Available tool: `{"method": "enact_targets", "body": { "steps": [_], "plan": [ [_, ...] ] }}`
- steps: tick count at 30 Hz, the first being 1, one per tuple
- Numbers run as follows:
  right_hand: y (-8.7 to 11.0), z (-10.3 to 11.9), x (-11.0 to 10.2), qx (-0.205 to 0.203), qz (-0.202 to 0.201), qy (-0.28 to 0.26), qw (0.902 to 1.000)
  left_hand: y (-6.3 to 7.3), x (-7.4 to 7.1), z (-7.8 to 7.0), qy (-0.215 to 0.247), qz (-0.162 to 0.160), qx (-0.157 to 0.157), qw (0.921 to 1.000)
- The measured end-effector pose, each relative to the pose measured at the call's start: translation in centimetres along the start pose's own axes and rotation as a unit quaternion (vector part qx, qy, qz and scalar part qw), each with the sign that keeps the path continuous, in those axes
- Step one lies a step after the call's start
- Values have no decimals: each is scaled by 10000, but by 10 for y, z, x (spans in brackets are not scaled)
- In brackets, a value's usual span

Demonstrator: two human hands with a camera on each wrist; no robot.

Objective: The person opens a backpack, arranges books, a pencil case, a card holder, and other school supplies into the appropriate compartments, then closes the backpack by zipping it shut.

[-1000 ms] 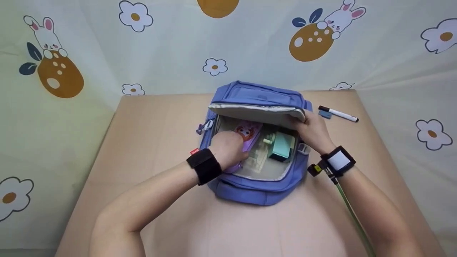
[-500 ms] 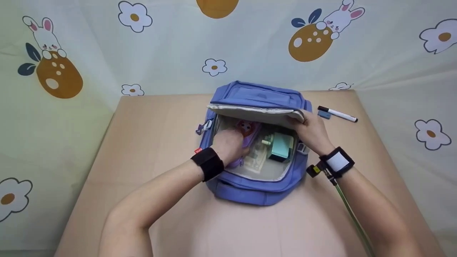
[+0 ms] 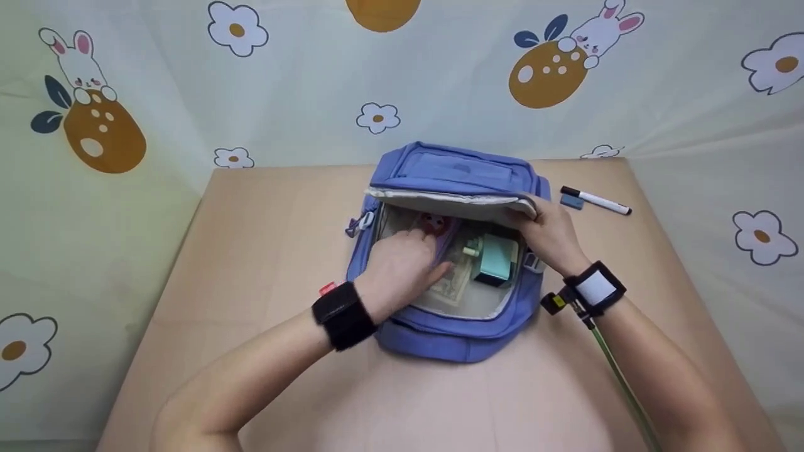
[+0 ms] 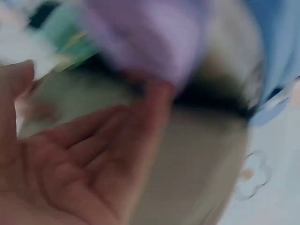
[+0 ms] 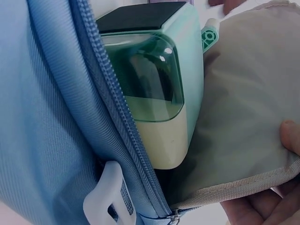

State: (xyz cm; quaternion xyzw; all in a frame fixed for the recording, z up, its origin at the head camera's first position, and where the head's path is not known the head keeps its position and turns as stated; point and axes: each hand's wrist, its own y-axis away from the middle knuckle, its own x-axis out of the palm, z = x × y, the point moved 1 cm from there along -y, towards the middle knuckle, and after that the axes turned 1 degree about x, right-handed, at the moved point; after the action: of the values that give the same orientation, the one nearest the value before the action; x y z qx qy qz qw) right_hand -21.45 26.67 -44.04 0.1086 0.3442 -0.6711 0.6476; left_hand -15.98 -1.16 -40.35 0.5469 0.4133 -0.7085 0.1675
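A blue backpack (image 3: 433,342) lies unzipped on the table. Its front flap (image 3: 440,199) is lifted, pinched at the right corner by my right hand (image 3: 553,235); in the right wrist view the thumb (image 5: 290,136) presses the grey lining. My left hand (image 3: 405,270) reaches into the compartment, thumb spread from the fingers. Its fingertips are right at a purple pencil case (image 4: 154,33), blurred in the left wrist view; the head view shows a cartoon face on it. The hand covers much of the case. Beside it stands a mint-green crank pencil sharpener (image 3: 496,258).
A pale printed sheet (image 3: 453,285) lies on the compartment floor. Right of the backpack, a whiteboard marker (image 3: 597,201) and a small blue block (image 3: 571,201) lie on the table (image 3: 264,251). A patterned cloth (image 3: 301,81) hangs behind.
My left hand has drawn back slightly toward the lower left, and its thumb has spread away from the fingers. The right hand keeps holding the flap in place.
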Motion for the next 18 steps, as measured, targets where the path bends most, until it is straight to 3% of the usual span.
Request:
{"method": "enact_targets", "body": {
  "steps": [2,4,6,8,13,18],
  "plan": [
    [0,0,-1,-54,-12,12,10000,-1,-19,-1,250,-786,586,9949],
    [0,0,-1,-98,1,26,9999,-3,-34,3,304,-1486,1039,9830],
    [0,0,-1,-157,19,46,9999,-7,-43,13,301,-1888,1164,9746],
    [2,0,-1,-190,65,49,9998,-8,-45,25,365,-1884,1010,9762],
    [6,-1,1,-296,151,85,9994,-3,-35,44,910,-1454,626,9832],
    [12,0,2,-483,198,203,9984,4,-29,43,1138,-1756,779,9748]
  ]
}}
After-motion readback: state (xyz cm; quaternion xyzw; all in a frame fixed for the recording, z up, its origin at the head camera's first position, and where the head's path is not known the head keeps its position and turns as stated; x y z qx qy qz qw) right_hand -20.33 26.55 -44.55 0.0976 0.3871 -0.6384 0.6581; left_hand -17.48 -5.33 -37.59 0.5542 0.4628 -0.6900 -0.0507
